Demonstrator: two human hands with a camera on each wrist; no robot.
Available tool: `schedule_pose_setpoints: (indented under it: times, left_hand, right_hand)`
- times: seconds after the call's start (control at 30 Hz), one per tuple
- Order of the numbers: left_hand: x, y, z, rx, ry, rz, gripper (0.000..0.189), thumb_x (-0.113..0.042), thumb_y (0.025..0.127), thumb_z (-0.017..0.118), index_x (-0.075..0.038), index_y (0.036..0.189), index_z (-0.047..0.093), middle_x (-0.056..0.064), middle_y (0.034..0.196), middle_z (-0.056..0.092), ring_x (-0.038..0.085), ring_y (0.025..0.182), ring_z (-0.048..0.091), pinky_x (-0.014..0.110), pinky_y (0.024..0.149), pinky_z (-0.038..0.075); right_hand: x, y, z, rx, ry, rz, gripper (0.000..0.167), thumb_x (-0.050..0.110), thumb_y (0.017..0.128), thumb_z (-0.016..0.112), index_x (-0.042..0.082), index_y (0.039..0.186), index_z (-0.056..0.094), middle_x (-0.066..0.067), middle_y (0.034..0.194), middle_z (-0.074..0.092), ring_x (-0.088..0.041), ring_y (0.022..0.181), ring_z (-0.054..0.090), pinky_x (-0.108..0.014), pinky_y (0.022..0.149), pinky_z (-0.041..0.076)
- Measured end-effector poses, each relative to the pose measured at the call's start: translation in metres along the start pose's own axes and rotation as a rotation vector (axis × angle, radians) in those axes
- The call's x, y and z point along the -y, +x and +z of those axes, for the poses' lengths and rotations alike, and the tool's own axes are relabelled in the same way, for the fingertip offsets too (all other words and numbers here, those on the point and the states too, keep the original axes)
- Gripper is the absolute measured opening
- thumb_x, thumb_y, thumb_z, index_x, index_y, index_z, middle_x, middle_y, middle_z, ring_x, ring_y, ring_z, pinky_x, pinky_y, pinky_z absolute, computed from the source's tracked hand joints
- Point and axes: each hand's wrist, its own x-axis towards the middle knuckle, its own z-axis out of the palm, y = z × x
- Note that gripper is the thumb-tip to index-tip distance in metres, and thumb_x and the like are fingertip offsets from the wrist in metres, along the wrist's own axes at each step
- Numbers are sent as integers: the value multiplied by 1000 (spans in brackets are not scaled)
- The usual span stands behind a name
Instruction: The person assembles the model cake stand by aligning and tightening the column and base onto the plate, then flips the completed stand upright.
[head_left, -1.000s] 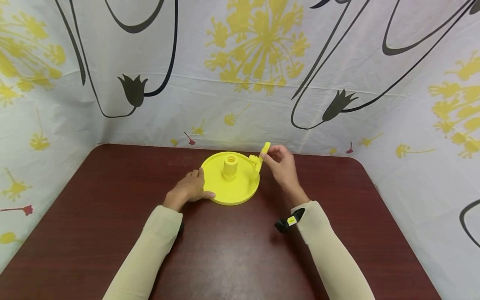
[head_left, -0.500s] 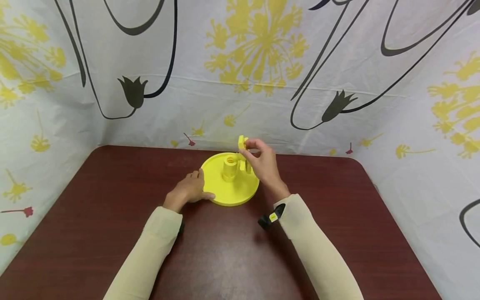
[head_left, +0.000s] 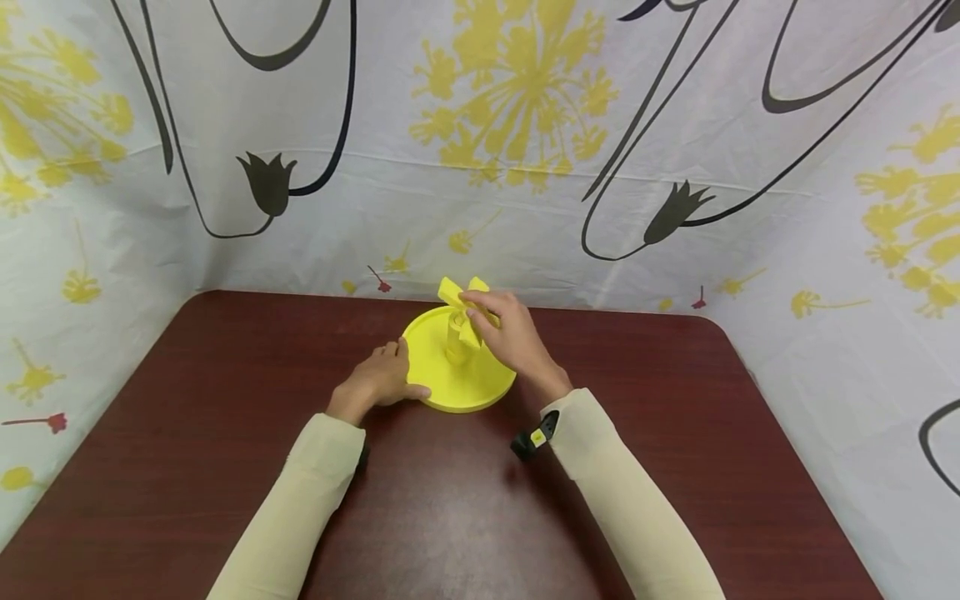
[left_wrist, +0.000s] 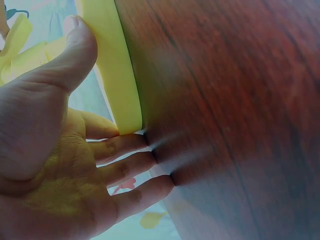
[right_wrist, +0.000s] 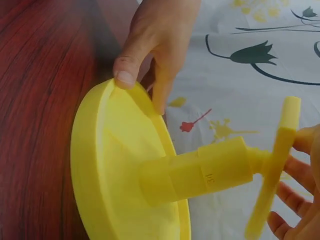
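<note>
A yellow round base [head_left: 463, 392] with a raised rim lies on the table, an upright column [right_wrist: 200, 172] at its centre. My left hand [head_left: 377, 375] holds the base's left edge, its thumb over the rim and its fingers along the outside, fingertips on the tabletop. In my right hand [head_left: 516, 337] is a yellow cross-shaped piece [head_left: 450, 291], pinched by one side and tilted above the column. The right wrist view shows a short stub [right_wrist: 258, 159] on the cross's underside, right at the column's open top. The far arms are partly hidden by my fingers.
The dark reddish-brown table [head_left: 450, 517] runs back to a white patterned cloth [head_left: 330, 242] close behind the base. Cloth also hangs along the left and right sides. A small dark device [head_left: 535, 435] sits on my right wrist.
My right hand has brought the cross-shaped piece leftward from the base's right rim to over the column, and turned it. The left hand and base have stayed put.
</note>
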Motion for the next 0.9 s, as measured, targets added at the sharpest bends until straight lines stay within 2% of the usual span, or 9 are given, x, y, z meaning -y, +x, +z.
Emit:
schedule_pose_setpoints:
  times: [0.13, 0.3, 0.47, 0.57, 0.73, 0.9]
  left_hand:
    - [-1, 0, 0, 2, 2, -4, 102, -50, 93, 65, 12, 154, 10, 31, 158, 20, 45, 145, 25, 55, 114, 31]
    - [-1, 0, -1, 9, 0, -14, 103, -51, 93, 64, 11, 154, 8, 31, 159, 19, 45, 146, 24, 55, 114, 31]
    - [-1, 0, -2, 15, 7, -8, 102, -50, 95, 62, 12, 154, 7, 32, 159, 17, 47, 146, 21, 56, 114, 30]
    - [-1, 0, -3, 13, 3, 2, 102, -50, 95, 62, 12, 154, 7, 32, 159, 17, 47, 146, 21, 56, 115, 29]
    - [-1, 1, -2, 13, 12, -3, 102, -50, 94, 62, 12, 154, 7, 32, 159, 18, 46, 146, 22, 55, 114, 31]
    - [-1, 1, -1, 16, 10, -2, 102, -51, 95, 62, 12, 154, 7, 32, 159, 18, 46, 146, 22, 55, 114, 31]
  right_hand:
    - [1, 0, 2, 71, -64, -37, 35, 20, 105, 50, 13, 138, 60, -6, 144, 56, -29, 136, 44, -50, 111, 36]
    - [7, 2, 2, 122, -162, -42, 36, 23, 106, 49, 16, 139, 60, -4, 146, 54, -31, 139, 41, -56, 112, 32]
    - [15, 5, 5, 197, -357, -74, 37, 29, 107, 44, 23, 141, 58, -1, 151, 49, -29, 142, 37, -61, 108, 31]
    - [17, 5, 7, 206, -439, -79, 37, 30, 108, 41, 25, 141, 58, 2, 152, 47, -28, 142, 37, -59, 107, 33]
    - [18, 4, 9, 184, -436, -86, 36, 29, 107, 43, 25, 140, 59, 1, 151, 48, -27, 142, 37, -58, 108, 32]
    - [12, 0, 8, 110, -333, -85, 36, 28, 105, 49, 20, 139, 60, -2, 149, 52, -29, 141, 38, -59, 109, 30]
